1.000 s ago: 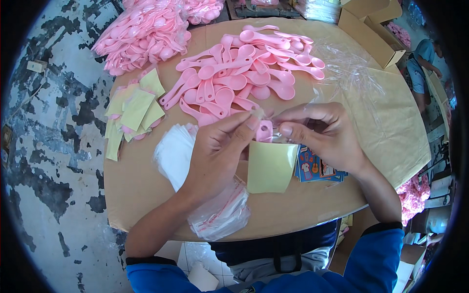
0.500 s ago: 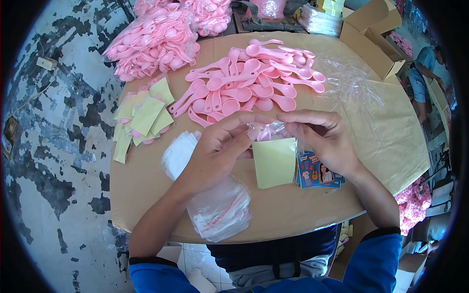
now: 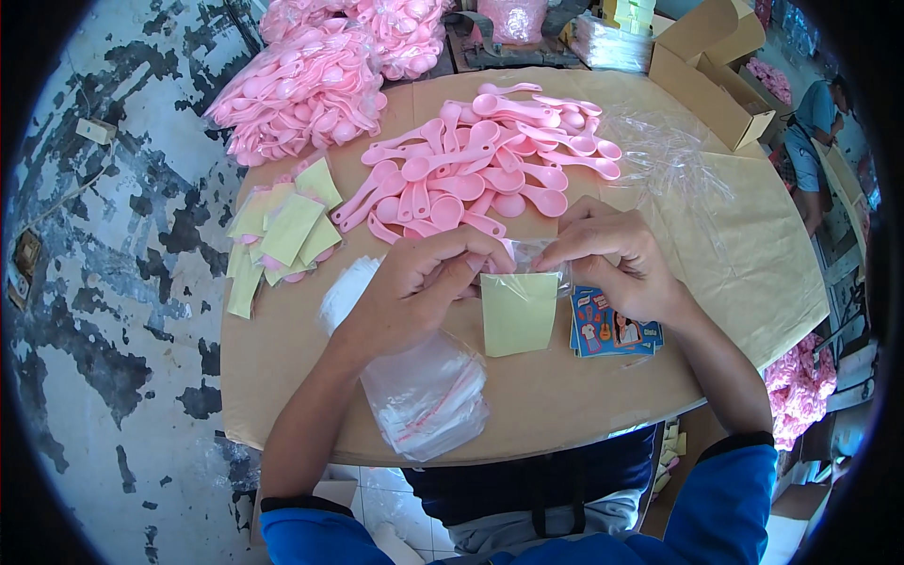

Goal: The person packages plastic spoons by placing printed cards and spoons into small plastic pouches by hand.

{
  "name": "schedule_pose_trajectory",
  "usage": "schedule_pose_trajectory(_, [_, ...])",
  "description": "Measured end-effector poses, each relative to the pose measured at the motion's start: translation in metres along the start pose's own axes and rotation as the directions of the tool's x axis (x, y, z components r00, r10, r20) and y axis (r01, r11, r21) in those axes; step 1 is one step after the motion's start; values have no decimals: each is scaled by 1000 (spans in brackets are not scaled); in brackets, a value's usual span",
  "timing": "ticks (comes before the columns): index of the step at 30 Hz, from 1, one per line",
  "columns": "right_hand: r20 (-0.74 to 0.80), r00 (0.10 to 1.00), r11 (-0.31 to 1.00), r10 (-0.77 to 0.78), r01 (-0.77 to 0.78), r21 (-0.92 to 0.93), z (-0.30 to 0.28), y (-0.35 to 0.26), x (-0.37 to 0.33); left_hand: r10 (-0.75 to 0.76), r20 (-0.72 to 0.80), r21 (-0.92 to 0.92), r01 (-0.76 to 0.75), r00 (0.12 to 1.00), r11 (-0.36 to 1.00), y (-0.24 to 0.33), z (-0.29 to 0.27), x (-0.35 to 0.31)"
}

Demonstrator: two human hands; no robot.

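Between my hands is a clear plastic bag (image 3: 520, 315) with a pale yellow card in it, its top edge pinched on both sides. My left hand (image 3: 419, 287) is closed on the bag's upper left corner. My right hand (image 3: 629, 264) pinches its upper right, fingers bent. Some pink shows through the plastic near the top; its shape is mostly hidden. Beneath my right hand lies a stack of blue printed cards (image 3: 614, 325). Under my left forearm spread clear empty bags (image 3: 428, 400). Just beyond my hands rises a heap of pink plastic spoons (image 3: 471, 169).
Filled bags with yellow cards (image 3: 292, 231) pile up at the table's left. Large bags of pink spoons (image 3: 306, 89) stand at the back left. Loose clear plastic (image 3: 669, 155) lies to the right, near an open cardboard box (image 3: 711, 80). Another person (image 3: 817, 132) sits far right.
My right hand has shifted slightly down, its fingers curling more along the bag's top. My left fingers have drawn in a little, and the bag has moved slightly left.
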State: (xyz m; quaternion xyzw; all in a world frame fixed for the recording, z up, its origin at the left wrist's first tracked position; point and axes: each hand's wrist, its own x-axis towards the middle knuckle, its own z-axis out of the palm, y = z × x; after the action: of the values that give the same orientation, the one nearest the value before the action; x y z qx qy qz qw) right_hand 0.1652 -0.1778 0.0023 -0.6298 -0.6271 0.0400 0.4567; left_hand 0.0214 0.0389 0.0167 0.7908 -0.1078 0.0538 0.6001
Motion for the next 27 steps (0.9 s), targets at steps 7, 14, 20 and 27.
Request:
schedule_pose_trajectory(7, [-410,889,955,206,-90,284,21,-4,2,-39,-96,-58,33,995,998,1,1,2])
schedule_pose_trajectory(14, [-119,950,928,289,-247,280,23,-17,1,0,-130,66,9,992,998,-4,2,0])
schedule_pose_trajectory(20, [141,853,687,502,-493,534,19,-25,-1,25,-91,251,-1,996,968,-11,-3,3])
schedule_pose_trajectory(27, [96,864,734,495,-474,485,13,-30,0,40,-134,19,-38,990,999,-3,3,7])
